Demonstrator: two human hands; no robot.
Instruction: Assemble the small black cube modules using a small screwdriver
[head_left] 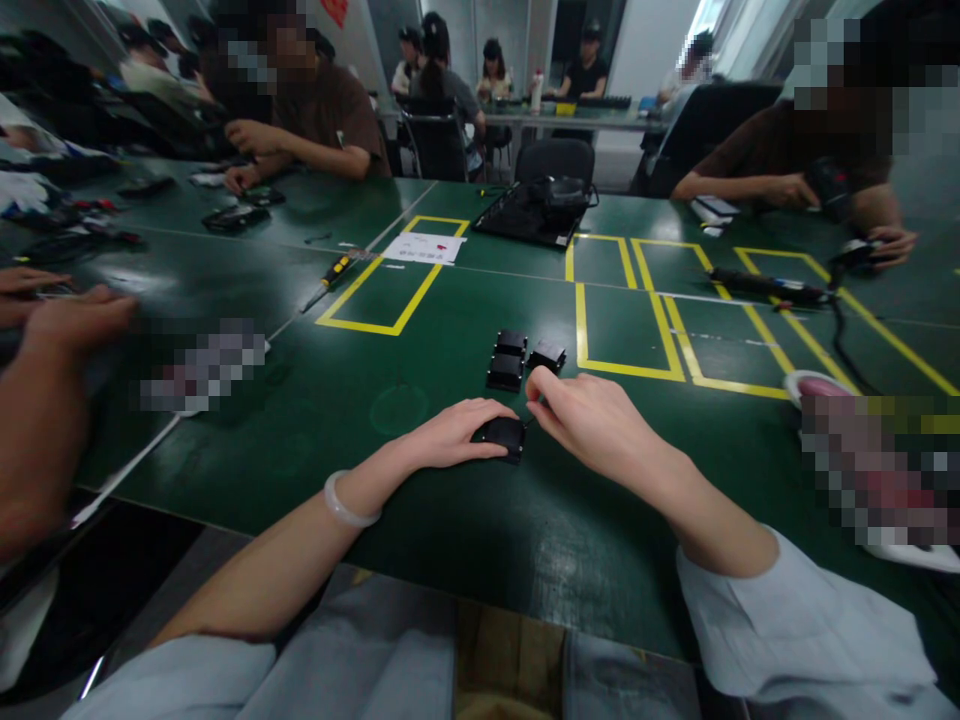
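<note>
On the green table, my left hand [465, 432] grips a small black block [505, 436] between thumb and fingers, a pale bracelet on its wrist. My right hand [574, 410] is closed in a pinch just to the right of that block; a thin dark thing shows at its fingertips, too small to make out. Beyond my hands lie more black blocks: one [505, 371] with another [511, 342] right behind it, and a third [547, 355] to their right, near my right knuckles.
Yellow tape outlines [630, 370] mark the table [450, 520]. A yellow-black screwdriver [335, 270], a paper sheet [424, 248] and a black panel [525, 215] lie farther off. At the left edge is another person's hand [67, 330]; people sit across the table.
</note>
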